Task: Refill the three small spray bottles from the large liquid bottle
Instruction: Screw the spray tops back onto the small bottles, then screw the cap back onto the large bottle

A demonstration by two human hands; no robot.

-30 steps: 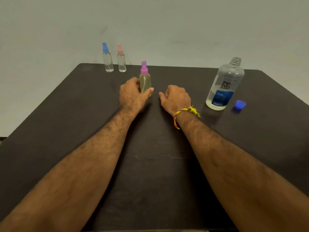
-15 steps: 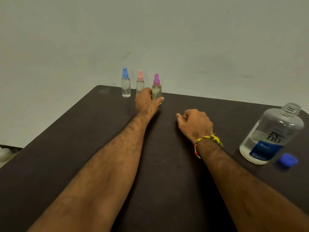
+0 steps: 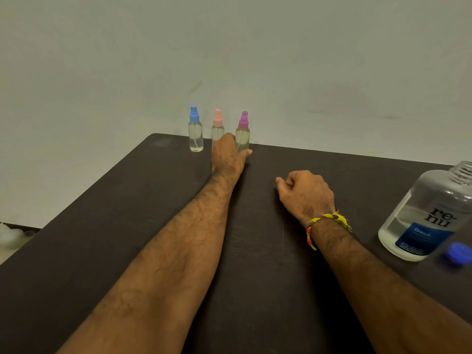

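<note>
One camera only, worn on the person's head, looking forward and down along both outstretched forearms across the dark brown matte table [image 3: 127,226]. It faces the pale grey-green wall [image 3: 255,60] behind the far edge. The wide lens bends things at the right border, where the large clear plastic bottle [image 3: 424,215] leans inward.

The left hand [image 3: 228,155] hides the pink-capped bottle's [image 3: 217,127] base; the large bottle's [image 3: 424,215] neck is cropped.

Dim, even light; soft shadows under the arms; right edge blurred and distorted.
</note>
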